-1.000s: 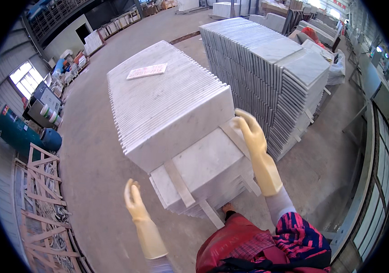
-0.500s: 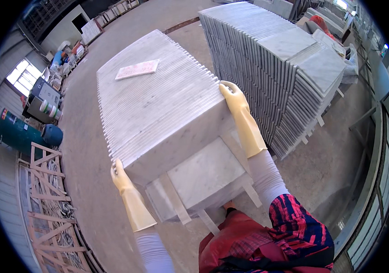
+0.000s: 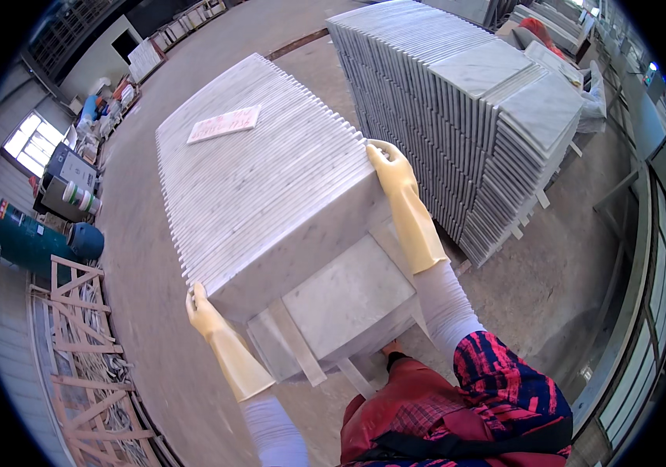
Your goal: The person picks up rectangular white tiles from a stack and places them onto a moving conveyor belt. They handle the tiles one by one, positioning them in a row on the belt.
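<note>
The left arm (image 3: 273, 428) and right arm (image 3: 450, 307), both pale-sleeved, stretch forward, well apart. The gloved left hand (image 3: 205, 314) sits lower in view, the gloved right hand (image 3: 395, 173) higher; each has its fingers (image 3: 196, 294) bent in a grip.

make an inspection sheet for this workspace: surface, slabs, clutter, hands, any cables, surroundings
surface: pale lower slab with flat strips across it
job's things: row of pale, grey-veined slabs standing on edge; small marked piece lying on top
clutter: wooden frames, green drum and blue barrel along the left
hands: left hand and right hand, both gloved, at the upper corners of the front slab; firmness of grip unclear
cables: pale strands among the wooden frames; cord or cable, cannot tell
surroundings: second slab stack at right, window at far left
</note>
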`<state>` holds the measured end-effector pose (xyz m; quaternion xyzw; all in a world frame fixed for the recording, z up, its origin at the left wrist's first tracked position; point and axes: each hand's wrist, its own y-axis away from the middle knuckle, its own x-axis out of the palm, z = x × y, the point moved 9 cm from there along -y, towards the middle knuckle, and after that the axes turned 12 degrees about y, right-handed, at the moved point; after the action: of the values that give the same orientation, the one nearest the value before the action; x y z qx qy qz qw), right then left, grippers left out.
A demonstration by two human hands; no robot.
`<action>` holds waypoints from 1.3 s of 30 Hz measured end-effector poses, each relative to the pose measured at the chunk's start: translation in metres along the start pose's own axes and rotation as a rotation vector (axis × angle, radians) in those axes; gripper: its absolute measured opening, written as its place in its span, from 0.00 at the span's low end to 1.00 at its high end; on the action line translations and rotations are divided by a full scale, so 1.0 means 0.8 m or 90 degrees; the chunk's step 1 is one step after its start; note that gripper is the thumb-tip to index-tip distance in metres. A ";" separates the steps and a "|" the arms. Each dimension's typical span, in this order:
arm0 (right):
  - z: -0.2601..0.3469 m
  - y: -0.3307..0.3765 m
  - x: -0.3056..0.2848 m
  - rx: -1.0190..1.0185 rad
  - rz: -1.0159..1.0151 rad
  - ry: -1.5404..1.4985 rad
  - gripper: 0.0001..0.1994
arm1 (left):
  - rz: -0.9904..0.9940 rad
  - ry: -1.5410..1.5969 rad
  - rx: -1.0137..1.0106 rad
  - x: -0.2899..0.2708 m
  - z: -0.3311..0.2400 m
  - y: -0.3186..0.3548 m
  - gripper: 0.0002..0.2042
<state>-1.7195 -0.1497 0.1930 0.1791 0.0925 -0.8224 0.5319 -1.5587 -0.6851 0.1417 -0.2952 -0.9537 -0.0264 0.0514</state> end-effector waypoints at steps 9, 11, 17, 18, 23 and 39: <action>-0.025 0.007 0.000 -0.026 -0.009 -0.143 0.20 | 0.005 0.113 0.064 -0.012 0.001 0.031 0.20; -0.021 0.011 -0.004 -0.034 -0.024 -0.143 0.19 | 0.003 0.088 0.092 -0.008 -0.010 0.039 0.20; -0.019 0.030 -0.013 -0.046 -0.049 -0.181 0.20 | 0.042 0.083 0.135 -0.014 -0.014 0.054 0.18; -0.016 0.035 -0.012 -0.061 -0.037 -0.185 0.21 | 0.032 0.067 0.142 -0.022 -0.010 0.055 0.17; -0.011 0.051 -0.018 -0.199 -0.014 -0.273 0.37 | 0.141 0.141 0.094 -0.018 0.001 0.059 0.18; -0.081 -0.014 0.017 -0.115 0.105 -0.423 0.47 | 0.334 0.192 0.085 0.001 0.009 0.050 0.27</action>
<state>-1.7219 -0.1339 0.1274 -0.1389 -0.0277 -0.7786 0.6113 -1.5375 -0.6512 0.1351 -0.5204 -0.8260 0.0074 0.2164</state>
